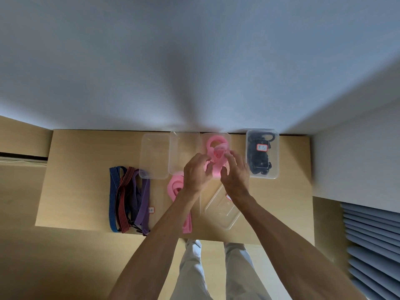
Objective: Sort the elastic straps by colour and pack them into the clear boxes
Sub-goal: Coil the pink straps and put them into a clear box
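Against the far edge of the wooden table [71, 191], four clear boxes stand in a row: the third box [216, 137] holds coiled pink straps [213, 146], the lidded box [262, 153] at the right end holds black straps, and the two left boxes [168, 154] look bare. Both forearms reach forward over the table, the left hand [195, 172] and right hand [236, 172] meeting over the pink box with fingers curled, seemingly pinching a pink strap between them, though blur hides the exact grip. Nearer the person lie another pink strap [174, 187], a loose lid [223, 207], and blue, red and purple straps [128, 195] at the left.
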